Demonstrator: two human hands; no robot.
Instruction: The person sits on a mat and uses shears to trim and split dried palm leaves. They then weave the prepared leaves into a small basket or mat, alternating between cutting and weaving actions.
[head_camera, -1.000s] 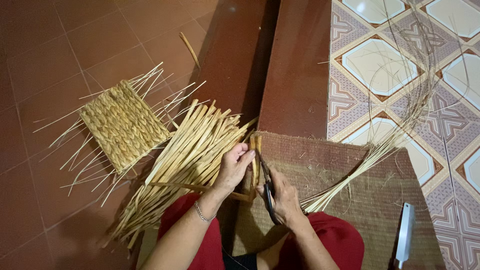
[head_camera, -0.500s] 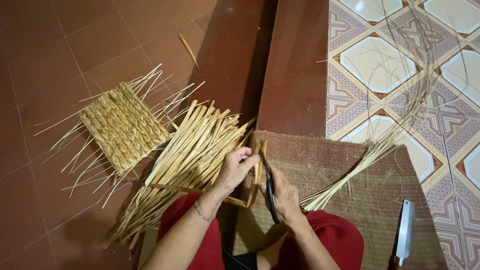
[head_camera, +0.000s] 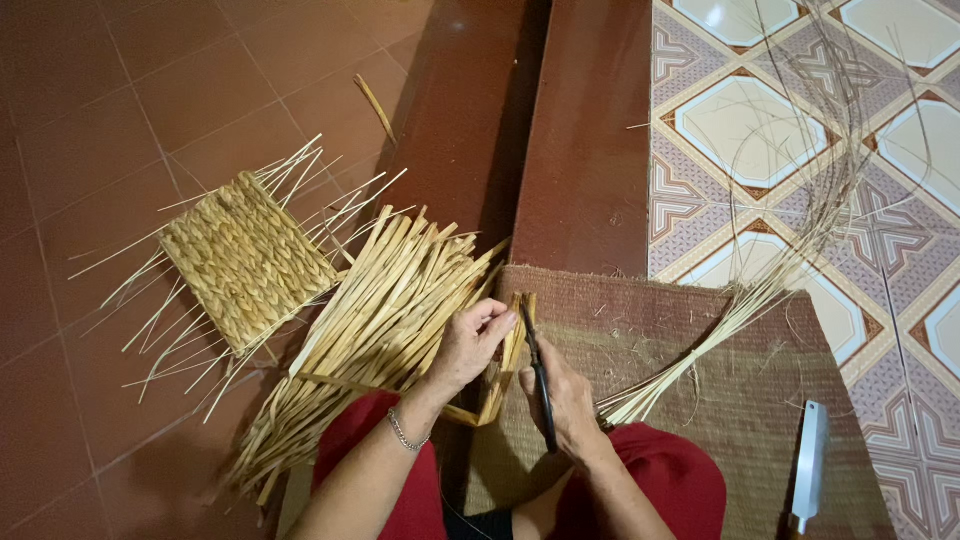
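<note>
Over mat (head_camera: 720, 400): left hand (head_camera: 468, 345) pinching straws (head_camera: 508, 350) steady, right hand (head_camera: 565, 400) gripping black scissors (head_camera: 540, 380) to cut.

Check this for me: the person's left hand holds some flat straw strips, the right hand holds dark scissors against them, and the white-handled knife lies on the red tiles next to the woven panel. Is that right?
Not quite. In the head view the knife lies on the brown woven mat at the far right, well away from the woven panel. The rest holds: the left hand holds the straw strips, and the right hand holds the dark scissors against them.
</note>
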